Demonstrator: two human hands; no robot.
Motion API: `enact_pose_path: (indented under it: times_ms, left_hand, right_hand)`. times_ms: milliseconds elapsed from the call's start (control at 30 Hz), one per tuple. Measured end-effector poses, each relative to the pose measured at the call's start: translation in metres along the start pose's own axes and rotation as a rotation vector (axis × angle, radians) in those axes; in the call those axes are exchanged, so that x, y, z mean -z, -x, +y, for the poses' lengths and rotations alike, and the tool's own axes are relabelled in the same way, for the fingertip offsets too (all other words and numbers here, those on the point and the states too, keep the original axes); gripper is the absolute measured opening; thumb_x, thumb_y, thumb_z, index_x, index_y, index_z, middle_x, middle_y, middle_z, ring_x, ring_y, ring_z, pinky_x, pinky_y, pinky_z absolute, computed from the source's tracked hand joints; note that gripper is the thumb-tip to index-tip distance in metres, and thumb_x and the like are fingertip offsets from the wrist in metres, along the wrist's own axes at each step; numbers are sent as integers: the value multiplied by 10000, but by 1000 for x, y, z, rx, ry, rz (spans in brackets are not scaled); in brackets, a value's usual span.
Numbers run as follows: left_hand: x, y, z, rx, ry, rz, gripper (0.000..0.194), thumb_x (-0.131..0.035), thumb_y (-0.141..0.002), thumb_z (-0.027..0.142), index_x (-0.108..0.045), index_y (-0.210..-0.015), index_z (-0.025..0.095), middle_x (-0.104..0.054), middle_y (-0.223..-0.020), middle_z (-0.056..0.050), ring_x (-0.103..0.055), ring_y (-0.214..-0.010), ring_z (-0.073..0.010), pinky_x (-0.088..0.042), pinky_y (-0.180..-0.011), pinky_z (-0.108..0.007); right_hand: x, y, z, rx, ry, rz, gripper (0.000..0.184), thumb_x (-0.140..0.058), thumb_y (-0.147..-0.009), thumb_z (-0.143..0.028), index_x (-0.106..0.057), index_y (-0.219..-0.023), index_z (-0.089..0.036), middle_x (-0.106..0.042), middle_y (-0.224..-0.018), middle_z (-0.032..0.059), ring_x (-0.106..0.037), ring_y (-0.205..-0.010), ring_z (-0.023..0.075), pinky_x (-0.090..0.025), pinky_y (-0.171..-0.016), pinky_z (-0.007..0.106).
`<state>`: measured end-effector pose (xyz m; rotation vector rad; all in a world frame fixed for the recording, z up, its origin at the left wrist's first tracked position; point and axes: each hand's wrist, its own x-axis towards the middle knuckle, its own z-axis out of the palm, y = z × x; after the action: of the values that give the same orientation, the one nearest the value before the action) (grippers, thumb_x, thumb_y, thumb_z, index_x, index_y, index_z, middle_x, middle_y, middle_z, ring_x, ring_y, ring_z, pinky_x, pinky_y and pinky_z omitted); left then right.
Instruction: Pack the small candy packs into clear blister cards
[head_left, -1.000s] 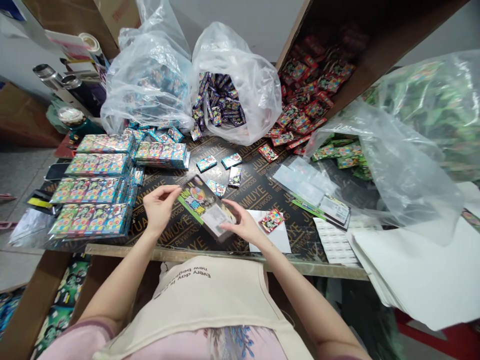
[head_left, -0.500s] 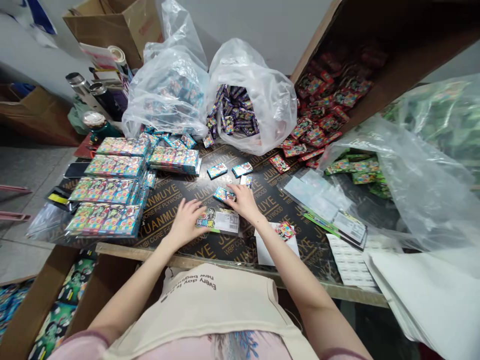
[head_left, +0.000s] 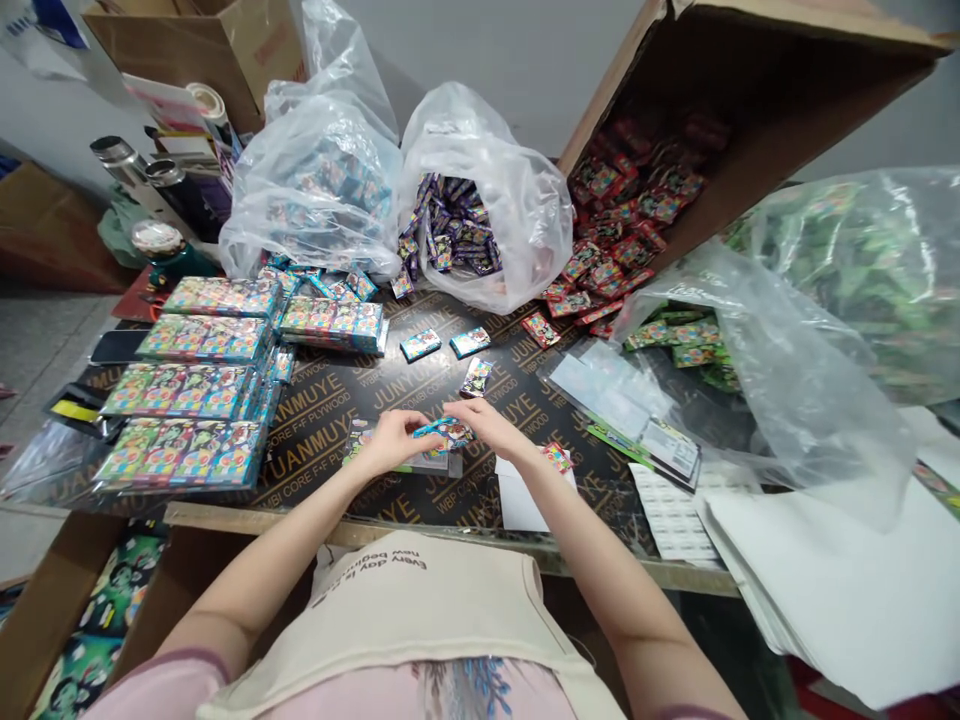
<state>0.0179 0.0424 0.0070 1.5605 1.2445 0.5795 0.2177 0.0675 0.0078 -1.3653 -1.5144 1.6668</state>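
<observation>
A small blue candy packet (head_left: 453,433) is held between my two hands, just above the table. My left hand (head_left: 401,440) pinches its left end between thumb and fingers. At the other end, the closed fingers of my right hand (head_left: 486,424) grip it. Under the packet and my left hand lies a printed card in a clear sleeve (head_left: 431,463), partly covered. Just beyond my right hand is a dark purple packet (head_left: 476,378). Two more blue packets (head_left: 421,345) lie farther back. A red packet (head_left: 558,458) rests on white paper, partly hidden by my right forearm.
Stacks of filled clear packs (head_left: 180,450) stand at the left. Along the back are plastic bags of blue (head_left: 315,190) and purple packets (head_left: 525,230). A tipped carton (head_left: 622,110) spills red packets. Green packets, clear sleeves (head_left: 604,390) and white sheets (head_left: 825,560) are at the right.
Both hands have come together over the card. The blue packet has been lifted from the table and brought nearer. My left fingers, spread before, now close on it. The view has shifted slightly.
</observation>
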Motion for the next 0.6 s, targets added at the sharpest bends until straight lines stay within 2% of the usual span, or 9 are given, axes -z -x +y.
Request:
enact_pose_path:
  times_ms: [67,133,200,267,333,400,467,533,600]
  left_hand:
    - [-5,-5,6,134,257,6,364,-712,-656,485,-644,-603,131,-571,-535,8,-521,-543,-124,-404,-577,-243]
    - [-9,-8,9,225,487,82,396,-758,-585,496,-613,-551,129,-556,-502,20,-485,-494,-97,-380,-539,-225]
    - [-11,-9,9,287,656,141,422,-797,-525,508,-619,-561,127,-593,-533,10,-507,-503,-98,-406,-546,-226]
    - [-13,-8,9,322,742,159,442,-822,-489,513,-626,-574,126,-620,-562,-2,-533,-521,-108,-434,-558,-235]
    - [-15,-6,8,320,755,140,447,-821,-503,518,-637,-597,122,-636,-587,-12,-551,-540,-116,-453,-577,-243]
    - [-17,-5,6,278,697,60,461,-768,-583,555,-675,-687,115,-666,-654,-38,-585,-592,-139,-479,-633,-271]
    - [-16,-3,1,176,516,-15,508,-683,-684,583,-706,-886,118,-704,-810,-82,-631,-721,-189,-500,-739,-333]
    - [-14,-1,-6,-8,171,-54,606,-679,-700,574,-651,-1130,149,-681,-1059,-126,-618,-966,-262,-459,-902,-422]
    - [-13,1,-15,-209,-247,-106,820,-775,-606,534,-522,-1312,203,-565,-1286,-148,-487,-1203,-328,-321,-1046,-520]
  right_hand:
    - [-4,5,-4,117,56,80,446,-511,-814,-598,-639,-890,-177,-600,-723,10,-544,-640,153,-448,-615,290]
    - [-4,11,-8,300,144,235,541,-568,-788,-600,-565,-1162,-208,-632,-1003,66,-600,-847,206,-484,-738,346]
    - [-4,17,-10,465,320,330,751,-680,-705,-582,-439,-1329,-242,-524,-1291,112,-529,-1131,277,-439,-921,430]
    - [-5,23,-10,561,529,322,894,-747,-645,-546,-358,-1396,-256,-422,-1411,125,-406,-1284,319,-342,-1032,489]
    - [-8,27,-8,597,659,294,881,-740,-665,-490,-334,-1411,-259,-450,-1386,122,-404,-1287,320,-307,-1050,499]
    - [-8,29,-5,604,707,320,796,-708,-687,-416,-366,-1388,-256,-521,-1299,108,-468,-1217,306,-329,-1024,476]
    - [-2,31,0,590,720,410,735,-682,-677,-356,-408,-1349,-242,-554,-1235,102,-501,-1160,303,-345,-996,457]
    - [7,34,9,551,740,496,714,-665,-664,-326,-424,-1328,-224,-552,-1224,110,-502,-1144,309,-344,-979,452]
    - [16,39,19,497,791,514,704,-659,-671,-320,-424,-1327,-221,-547,-1225,115,-496,-1137,312,-332,-969,452]
